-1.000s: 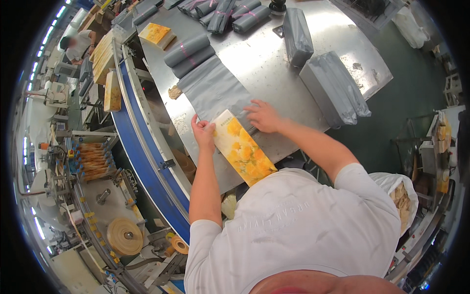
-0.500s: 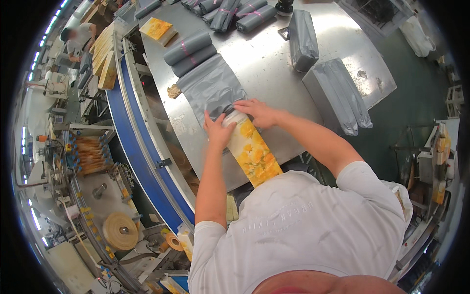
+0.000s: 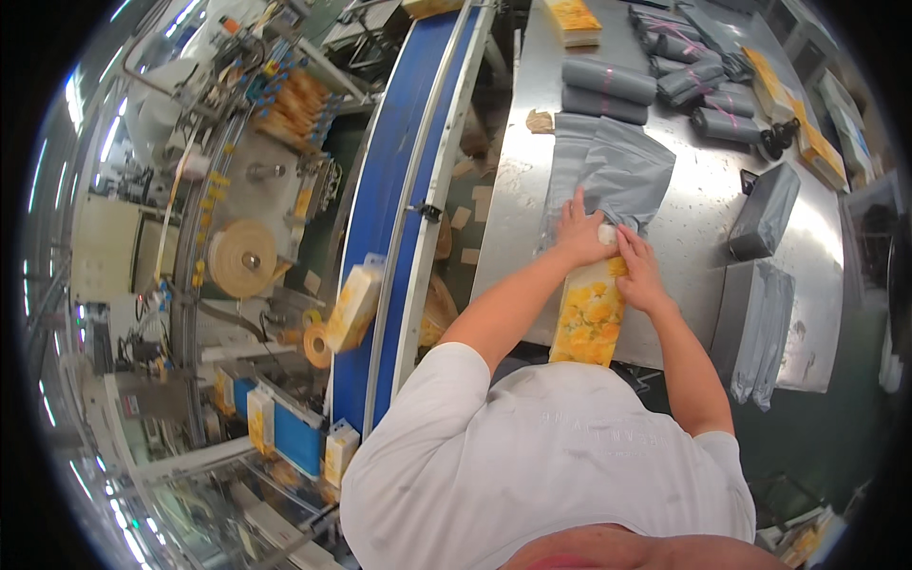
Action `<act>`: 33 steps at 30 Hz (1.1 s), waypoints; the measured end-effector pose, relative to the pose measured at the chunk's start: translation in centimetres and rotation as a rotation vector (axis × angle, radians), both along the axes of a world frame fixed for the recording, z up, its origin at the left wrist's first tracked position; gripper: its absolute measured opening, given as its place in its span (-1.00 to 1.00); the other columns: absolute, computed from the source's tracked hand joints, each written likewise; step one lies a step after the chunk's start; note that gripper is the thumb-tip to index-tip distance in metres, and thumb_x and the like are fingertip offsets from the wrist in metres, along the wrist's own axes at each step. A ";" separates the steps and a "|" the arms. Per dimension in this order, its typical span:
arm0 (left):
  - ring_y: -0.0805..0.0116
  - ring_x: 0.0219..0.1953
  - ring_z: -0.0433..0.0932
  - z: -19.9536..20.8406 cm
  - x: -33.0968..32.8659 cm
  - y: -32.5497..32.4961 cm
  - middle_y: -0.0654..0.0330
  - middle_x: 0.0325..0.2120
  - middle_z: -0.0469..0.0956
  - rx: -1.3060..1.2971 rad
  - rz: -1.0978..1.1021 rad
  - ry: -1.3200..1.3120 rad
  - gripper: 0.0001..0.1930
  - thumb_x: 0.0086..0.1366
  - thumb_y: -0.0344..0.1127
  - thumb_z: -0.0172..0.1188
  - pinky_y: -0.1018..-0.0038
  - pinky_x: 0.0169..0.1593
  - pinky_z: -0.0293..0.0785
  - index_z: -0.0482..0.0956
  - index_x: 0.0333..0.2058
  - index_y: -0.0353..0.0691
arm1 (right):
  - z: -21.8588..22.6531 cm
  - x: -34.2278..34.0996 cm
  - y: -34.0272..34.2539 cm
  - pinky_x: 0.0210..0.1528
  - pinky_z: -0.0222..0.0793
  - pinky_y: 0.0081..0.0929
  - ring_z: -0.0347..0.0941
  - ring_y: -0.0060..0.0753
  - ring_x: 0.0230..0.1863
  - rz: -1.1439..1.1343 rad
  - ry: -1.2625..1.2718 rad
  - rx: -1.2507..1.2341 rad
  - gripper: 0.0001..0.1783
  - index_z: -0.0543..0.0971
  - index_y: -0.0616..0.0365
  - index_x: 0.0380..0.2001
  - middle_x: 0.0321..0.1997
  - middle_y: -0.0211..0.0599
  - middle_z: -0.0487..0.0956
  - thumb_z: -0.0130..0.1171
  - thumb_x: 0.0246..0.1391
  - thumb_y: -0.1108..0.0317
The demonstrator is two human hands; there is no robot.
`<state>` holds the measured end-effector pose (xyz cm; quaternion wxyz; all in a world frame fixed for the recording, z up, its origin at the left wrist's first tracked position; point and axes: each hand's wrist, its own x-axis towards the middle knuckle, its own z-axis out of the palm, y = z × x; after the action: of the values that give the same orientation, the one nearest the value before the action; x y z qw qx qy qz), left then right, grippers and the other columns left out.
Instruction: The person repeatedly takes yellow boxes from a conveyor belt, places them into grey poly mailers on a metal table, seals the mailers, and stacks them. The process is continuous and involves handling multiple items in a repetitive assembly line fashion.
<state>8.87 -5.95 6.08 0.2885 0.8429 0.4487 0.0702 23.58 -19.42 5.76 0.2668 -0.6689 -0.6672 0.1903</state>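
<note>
A flat grey plastic bag (image 3: 632, 166) lies on the metal table, its near edge at the end of a long yellow flower-print package (image 3: 587, 313). The package's other end rests against my shirt. My left hand (image 3: 581, 236) lies on the bag's near edge with its fingers apart, one stretched out over the grey film. At the package's right edge my right hand (image 3: 641, 271) is closed, its fingertips at the bag's mouth. Between the hands shows the package's whitish end. How far the package sits inside the bag is hidden by my fingers.
Grey bag rolls (image 3: 608, 85) lie beyond the bag, with a yellow package (image 3: 573, 21) behind. Grey wrapped bundles (image 3: 765, 214) stand at the right. Left of the table runs a blue conveyor (image 3: 399, 161) carrying a flower-print package (image 3: 355, 306). Machinery with a paper reel (image 3: 242, 258) stands farther left.
The view has swung left, bringing more conveyor and machinery into sight. My left hand has spread out over the bag, and my right hand has come down along the package's right side.
</note>
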 end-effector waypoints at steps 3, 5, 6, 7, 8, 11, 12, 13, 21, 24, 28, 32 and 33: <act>-0.29 0.51 0.06 -4.4 -2.2 -1.5 -0.24 0.49 0.06 -0.222 0.199 -0.330 -0.11 0.11 0.02 0.51 0.04 0.52 0.10 0.39 0.31 -0.36 | 1.2 -0.2 -0.3 0.60 0.02 -0.07 0.14 0.12 0.53 0.072 -0.076 -0.009 -0.11 0.35 0.21 0.44 0.58 -0.24 0.26 0.20 -0.08 0.42; -0.26 0.51 0.11 -4.6 -3.7 -2.7 -0.30 0.48 0.11 -0.364 0.249 -0.459 -0.11 0.15 -0.10 0.50 0.09 0.51 0.13 0.31 0.33 -0.46 | 1.3 -0.3 -0.1 0.60 0.03 -0.10 0.14 0.09 0.53 0.110 0.002 -0.047 -0.14 0.39 0.19 0.41 0.54 -0.24 0.32 0.21 -0.07 0.40; -0.25 0.49 0.17 -3.8 -5.2 -3.2 -0.33 0.46 0.14 -0.391 0.258 -0.456 -0.14 0.18 -0.17 0.49 0.11 0.49 0.17 0.28 0.34 -0.48 | 0.8 -0.1 -0.1 0.58 0.07 -0.10 0.18 0.06 0.52 0.123 0.030 -0.001 -0.17 0.41 0.16 0.40 0.52 -0.24 0.35 0.21 -0.06 0.41; -0.25 0.47 0.21 -5.5 -6.6 -3.7 -0.33 0.46 0.16 -0.124 0.186 -0.485 -0.22 0.21 -0.17 0.46 0.11 0.47 0.20 0.34 0.29 -0.45 | 0.0 -0.1 -0.2 0.56 0.11 -0.10 0.22 0.03 0.51 0.144 0.055 0.046 -0.19 0.44 0.13 0.39 0.50 -0.24 0.38 0.21 -0.04 0.41; -0.26 0.44 0.26 -7.7 -7.4 -4.2 -0.33 0.45 0.17 0.145 0.109 -0.525 -0.29 0.24 -0.18 0.44 0.12 0.44 0.24 0.40 0.25 -0.43 | -1.8 0.3 -1.0 0.50 0.22 -0.11 0.31 0.05 0.45 0.066 0.204 0.108 -0.26 0.48 0.11 0.35 0.47 -0.23 0.42 0.20 0.01 0.42; -0.27 0.33 0.40 -7.2 -9.3 -3.4 -0.32 0.31 0.37 0.020 -0.030 -0.566 -0.50 0.30 -0.23 0.39 0.11 0.37 0.34 0.52 0.12 -0.36 | -2.8 -0.9 -0.8 0.31 0.45 -0.13 0.51 0.06 0.27 -0.393 0.666 0.205 -0.47 0.60 0.14 0.21 0.33 -0.16 0.55 0.16 0.13 0.41; -0.28 0.25 0.49 -9.1 -9.8 -2.8 -0.31 0.23 0.46 -0.002 0.019 -0.561 -0.57 0.30 -0.23 0.39 0.11 0.35 0.37 0.56 0.05 -0.35 | -2.4 -1.7 -0.6 0.24 0.51 -0.14 0.57 0.06 0.20 -0.568 0.834 0.220 -0.53 0.63 0.16 0.16 0.28 -0.12 0.60 0.15 0.16 0.40; -0.28 0.20 0.52 -9.8 -9.5 -1.7 -0.28 0.17 0.52 -0.096 0.104 -0.637 -0.59 0.30 -0.25 0.37 0.12 0.32 0.39 0.57 0.03 -0.36 | -3.0 -1.0 -0.8 0.19 0.54 -0.14 0.59 0.08 0.16 -0.550 0.709 0.139 -0.56 0.64 0.18 0.13 0.20 -0.08 0.63 0.15 0.18 0.38; -0.27 -0.01 0.64 -7.2 -4.1 4.1 -0.22 -0.17 0.70 -0.224 0.211 -0.423 -0.77 0.29 -0.43 0.18 0.18 0.12 0.53 0.65 -0.11 -0.38 | -4.3 0.3 -0.3 0.02 0.54 0.04 0.58 0.30 -0.02 -0.518 0.121 -0.200 -0.72 0.69 0.19 -0.12 -0.14 0.09 0.70 0.17 0.20 0.28; -0.29 -0.10 0.63 -7.9 -4.2 5.4 -0.25 -0.19 0.66 -0.217 0.148 -0.275 -0.81 0.29 -0.45 0.15 0.14 0.03 0.54 0.64 -0.18 -0.38 | -4.5 0.4 -0.4 0.02 0.53 0.08 0.58 0.30 -0.04 -0.488 0.059 -0.264 -0.75 0.68 0.20 -0.20 -0.14 0.11 0.69 0.17 0.20 0.28; -0.14 -0.18 0.64 -7.4 -3.0 3.2 -0.18 -0.25 0.65 0.012 0.040 -0.359 -0.87 0.34 -0.45 0.12 0.14 -0.05 0.55 0.57 -0.20 -0.37 | -5.9 1.5 -1.5 -0.03 0.53 0.04 0.59 0.32 -0.08 -0.468 0.058 -0.305 -0.71 0.71 0.18 -0.14 -0.15 0.14 0.69 0.25 0.17 0.23; 0.02 -0.20 0.63 -7.2 -6.1 1.2 -0.09 -0.27 0.63 -0.236 0.170 -0.464 -0.84 0.37 -0.47 0.11 0.19 -0.07 0.55 0.49 -0.10 -0.33 | -4.4 0.6 -2.4 -0.02 0.54 0.04 0.60 0.30 -0.05 -0.307 0.088 -0.460 -0.68 0.72 0.22 -0.14 -0.15 0.18 0.69 0.25 0.15 0.22; 0.05 -0.20 0.63 -7.5 -6.9 1.1 -0.07 -0.27 0.63 -0.242 0.169 -0.424 -0.82 0.37 -0.48 0.11 0.20 -0.07 0.55 0.47 -0.08 -0.32 | -3.7 0.3 -2.3 -0.01 0.55 0.04 0.60 0.29 -0.04 -0.260 0.072 -0.534 -0.67 0.72 0.24 -0.15 -0.15 0.19 0.70 0.24 0.15 0.22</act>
<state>1.96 -4.86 -1.44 0.4681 0.7281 0.4522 0.2149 23.92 -21.71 2.06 0.1273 -0.7881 -0.4923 0.3470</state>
